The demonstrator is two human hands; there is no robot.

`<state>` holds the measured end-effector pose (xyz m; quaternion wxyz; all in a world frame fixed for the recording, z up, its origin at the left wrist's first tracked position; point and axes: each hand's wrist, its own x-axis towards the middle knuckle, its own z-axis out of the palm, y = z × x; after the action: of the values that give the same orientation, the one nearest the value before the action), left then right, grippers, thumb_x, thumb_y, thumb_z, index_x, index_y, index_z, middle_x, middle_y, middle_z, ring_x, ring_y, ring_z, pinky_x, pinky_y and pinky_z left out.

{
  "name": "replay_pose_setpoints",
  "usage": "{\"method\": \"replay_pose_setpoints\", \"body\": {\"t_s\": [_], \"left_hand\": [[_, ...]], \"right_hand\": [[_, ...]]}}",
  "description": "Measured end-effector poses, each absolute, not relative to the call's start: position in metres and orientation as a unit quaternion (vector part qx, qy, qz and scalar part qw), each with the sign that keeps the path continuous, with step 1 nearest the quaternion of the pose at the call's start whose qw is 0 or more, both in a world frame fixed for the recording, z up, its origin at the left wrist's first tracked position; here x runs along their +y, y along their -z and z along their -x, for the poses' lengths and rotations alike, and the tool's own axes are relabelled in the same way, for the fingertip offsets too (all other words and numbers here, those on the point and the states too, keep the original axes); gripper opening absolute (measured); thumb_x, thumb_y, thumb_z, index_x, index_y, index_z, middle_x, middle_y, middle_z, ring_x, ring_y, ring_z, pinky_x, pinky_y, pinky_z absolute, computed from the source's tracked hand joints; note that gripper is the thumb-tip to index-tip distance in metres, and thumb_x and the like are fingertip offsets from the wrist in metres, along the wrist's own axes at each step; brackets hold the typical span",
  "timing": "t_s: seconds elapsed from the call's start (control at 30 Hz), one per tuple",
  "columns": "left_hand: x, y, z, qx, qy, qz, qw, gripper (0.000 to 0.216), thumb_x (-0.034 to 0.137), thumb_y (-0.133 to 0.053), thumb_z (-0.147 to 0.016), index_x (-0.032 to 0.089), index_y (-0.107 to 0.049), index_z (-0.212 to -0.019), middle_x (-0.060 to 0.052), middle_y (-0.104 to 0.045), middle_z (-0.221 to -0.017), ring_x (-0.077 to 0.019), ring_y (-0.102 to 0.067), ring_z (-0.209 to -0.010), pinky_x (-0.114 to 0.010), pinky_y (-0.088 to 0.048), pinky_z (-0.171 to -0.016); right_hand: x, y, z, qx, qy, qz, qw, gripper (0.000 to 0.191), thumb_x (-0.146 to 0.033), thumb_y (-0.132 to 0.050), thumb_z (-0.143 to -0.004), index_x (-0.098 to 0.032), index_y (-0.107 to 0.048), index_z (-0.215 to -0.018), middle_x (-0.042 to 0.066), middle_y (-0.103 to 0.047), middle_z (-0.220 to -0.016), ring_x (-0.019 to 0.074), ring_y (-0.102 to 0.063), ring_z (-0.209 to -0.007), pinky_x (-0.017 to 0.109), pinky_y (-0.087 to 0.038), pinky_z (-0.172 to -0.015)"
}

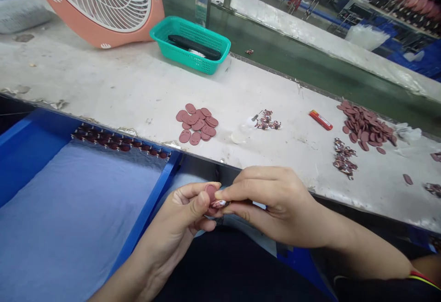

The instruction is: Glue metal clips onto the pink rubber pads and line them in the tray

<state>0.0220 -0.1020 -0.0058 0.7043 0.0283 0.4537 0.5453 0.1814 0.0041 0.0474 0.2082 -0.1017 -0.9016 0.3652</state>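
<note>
My left hand [175, 221] and right hand [272, 205] meet just below the front edge of the bench [103, 72], over my lap. The left fingers [200, 203] are closed, thumb on one face of a maroon oval disc [211, 193] and the others behind it. The right fingers [237, 187] are nearly closed in a pinch on a small printed strip [219, 204], which touches the lower edge of the disc.

Handling: the disc looks thin, light and flexible, likely rubber, so a flat pinch across its faces should hold it without bending it. The strip looks smaller and easier to drop, best taken at its end.

Orientation: the disc stands tilted, its long axis roughly upright, though my fingers hide much of the outline, so this is uncertain. The strip's long axis runs roughly left to right, across the disc.

Nearby: a loose pile of maroon discs [196, 124] lies on the bench; a row of small maroon pieces [120, 142] lines the blue tray [151, 196] at my left.
</note>
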Motion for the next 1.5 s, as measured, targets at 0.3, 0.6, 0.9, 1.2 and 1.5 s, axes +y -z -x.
{"method": "replay_pose_setpoints", "body": {"t_s": [0.3,0.6,0.9,1.2,1.5], "left_hand": [[-0.104,0.003,-0.021,0.410,-0.557,-0.110,0.714,0.025,0.042,-0.089,-0.063,0.022,-0.081,-0.076,0.002,-0.068,-0.059,-0.0064,-0.058,-0.054,-0.013,-0.049,-0.054],[-0.102,0.006,-0.021,0.378,-0.565,-0.107,0.726,0.025,0.040,-0.089,-0.063,0.022,-0.081,-0.079,0.002,-0.070,-0.060,-0.0063,-0.058,-0.053,-0.013,-0.049,-0.054],[-0.095,0.017,-0.022,0.401,-0.534,-0.027,0.744,0.029,0.041,-0.091,-0.060,0.021,-0.081,-0.079,0.000,-0.074,-0.069,-0.0083,-0.064,-0.059,-0.012,-0.052,-0.051],[-0.095,0.018,-0.021,0.401,-0.535,-0.014,0.743,0.031,0.040,-0.091,-0.059,0.019,-0.080,-0.079,0.001,-0.070,-0.064,-0.0066,-0.062,-0.056,-0.011,-0.051,-0.048],[-0.097,0.030,-0.014,0.360,-0.538,0.016,0.762,0.026,0.037,-0.091,-0.060,0.022,-0.080,-0.077,0.001,-0.072,-0.071,-0.0077,-0.067,-0.061,-0.010,-0.053,-0.051]], "right_hand": [[-0.004,-0.049,-0.190,-0.910,-0.333,0.089,0.231,0.017,-0.006,-0.066,-0.089,-0.006,-0.069,-0.106,0.008,-0.071,-0.087,0.0112,-0.065,-0.075,0.020,-0.057,-0.070],[0.001,-0.054,-0.192,-0.916,-0.335,0.087,0.204,0.020,-0.004,-0.068,-0.087,-0.003,-0.069,-0.107,0.008,-0.070,-0.092,0.0098,-0.064,-0.079,0.017,-0.056,-0.074],[0.013,-0.046,-0.182,-0.909,-0.361,0.104,0.181,0.014,-0.010,-0.065,-0.091,-0.009,-0.069,-0.105,0.007,-0.070,-0.086,0.0105,-0.066,-0.077,0.018,-0.056,-0.071],[0.015,-0.041,-0.180,-0.908,-0.364,0.100,0.180,0.013,-0.012,-0.064,-0.093,-0.011,-0.068,-0.105,0.007,-0.070,-0.085,0.0122,-0.066,-0.076,0.020,-0.056,-0.070],[0.010,-0.037,-0.176,-0.884,-0.375,0.136,0.243,0.057,-0.033,-0.083,-0.078,-0.011,-0.060,-0.126,0.008,-0.065,-0.101,0.0130,-0.061,-0.086,0.019,-0.054,-0.067]]}}
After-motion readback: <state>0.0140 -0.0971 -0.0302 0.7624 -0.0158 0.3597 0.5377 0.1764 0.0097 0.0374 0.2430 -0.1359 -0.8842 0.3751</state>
